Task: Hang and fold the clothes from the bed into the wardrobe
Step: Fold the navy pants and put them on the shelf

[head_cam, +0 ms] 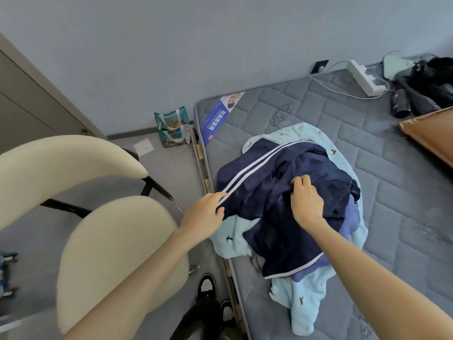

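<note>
Subject item: a navy garment (277, 192) of thin, slightly glossy fabric, crumpled in soft folds, with two white stripes running along one seam and white piping at a lower hem. It lies at the near-left part of the bed, heaped on a pale blue fleece garment (306, 305) printed with small dark bird shapes. A mid-blue cloth (353, 217) shows under the navy garment's right edge.

Support: a grey quilted mattress (367, 123) stitched in a brick pattern, with a blue and white label at its far-left corner.

Left hand (203, 214): thumb and fingers pinch the striped edge of the navy garment at its leftmost point, which overhangs the mattress edge. The stripes run up and to the right from this grip.

Right hand (306, 200): set on top of the heap, right of the stripes, fingers curled into a raised fold of the navy fabric and gripping it. The bulk of the garment lies between and below the two hands.

Surroundings: a cream upholstered chair (110, 253) with rounded seat and back on black legs stands left of the bed. A teal shopping bag (171, 126) stands on the floor against the wall. A white power strip (362, 77) with cords, dark items (429, 89) and a brown flat package (431, 138) lie at the far right of the mattress.
</note>
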Demonstrator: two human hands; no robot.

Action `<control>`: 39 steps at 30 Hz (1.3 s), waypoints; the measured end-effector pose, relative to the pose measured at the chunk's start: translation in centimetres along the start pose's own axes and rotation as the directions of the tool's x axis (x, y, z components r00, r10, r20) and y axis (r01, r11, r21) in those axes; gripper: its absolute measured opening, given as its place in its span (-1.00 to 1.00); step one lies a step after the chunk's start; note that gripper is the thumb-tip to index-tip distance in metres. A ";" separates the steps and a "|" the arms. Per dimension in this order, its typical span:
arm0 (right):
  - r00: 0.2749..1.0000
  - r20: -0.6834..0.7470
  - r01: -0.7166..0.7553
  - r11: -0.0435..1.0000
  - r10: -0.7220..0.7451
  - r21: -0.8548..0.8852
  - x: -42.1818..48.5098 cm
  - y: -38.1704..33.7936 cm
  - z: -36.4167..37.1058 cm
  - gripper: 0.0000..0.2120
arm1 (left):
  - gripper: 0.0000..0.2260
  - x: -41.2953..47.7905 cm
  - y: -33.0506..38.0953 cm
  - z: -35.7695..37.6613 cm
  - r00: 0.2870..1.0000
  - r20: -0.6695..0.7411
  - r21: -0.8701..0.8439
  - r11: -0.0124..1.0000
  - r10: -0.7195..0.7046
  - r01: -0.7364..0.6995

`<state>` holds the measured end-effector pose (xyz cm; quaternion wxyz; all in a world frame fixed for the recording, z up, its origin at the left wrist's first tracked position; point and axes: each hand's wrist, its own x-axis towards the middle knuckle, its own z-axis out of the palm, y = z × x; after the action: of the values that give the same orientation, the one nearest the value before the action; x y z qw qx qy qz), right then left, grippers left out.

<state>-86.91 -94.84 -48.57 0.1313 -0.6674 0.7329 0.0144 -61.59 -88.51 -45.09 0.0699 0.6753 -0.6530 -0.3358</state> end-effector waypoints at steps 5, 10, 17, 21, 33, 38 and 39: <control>0.998 -0.035 0.068 0.911 -0.059 0.408 0.3 0.4 0.1 -0.92 | -0.60 2.3 0.6 0.8 0.999 0.006 -0.005 0.999 0.052 -0.052; 0.949 0.179 0.116 0.815 -0.259 0.567 -5.2 0.0 -0.5 -0.75 | -0.55 2.8 1.3 1.7 0.994 0.072 -0.016 0.997 0.077 -0.076; 0.917 0.311 0.082 0.881 -0.250 0.466 -6.4 1.8 -1.8 -0.74 | -0.50 3.4 2.9 3.7 0.980 0.182 -0.034 0.996 0.082 -0.077; 0.981 -0.189 0.031 0.950 0.029 0.311 -3.0 4.1 -2.3 -0.55 | -0.51 4.3 4.2 4.5 0.976 0.191 -0.069 0.993 0.107 -0.095; 0.898 -0.048 -0.226 0.552 0.438 0.802 -1.1 2.6 -2.3 -0.74 | -0.53 3.3 4.5 1.9 0.982 0.086 -0.127 0.980 0.166 -0.154; 0.967 -0.255 0.203 0.571 0.012 0.796 -5.7 -2.6 -7.8 -0.83 | -0.54 0.9 4.4 -2.5 0.991 -0.042 -0.266 0.955 0.125 -0.131; 0.955 -0.286 0.283 0.561 -0.085 0.778 -6.8 -3.6 -8.8 -0.84 | -0.56 0.2 4.3 -3.6 0.991 -0.075 -0.296 0.946 0.114 -0.131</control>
<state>-84.38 -90.34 -38.08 0.3419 -0.6035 0.5936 -0.4081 -63.26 -90.48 -40.07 0.2109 0.6242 -0.6330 -0.4065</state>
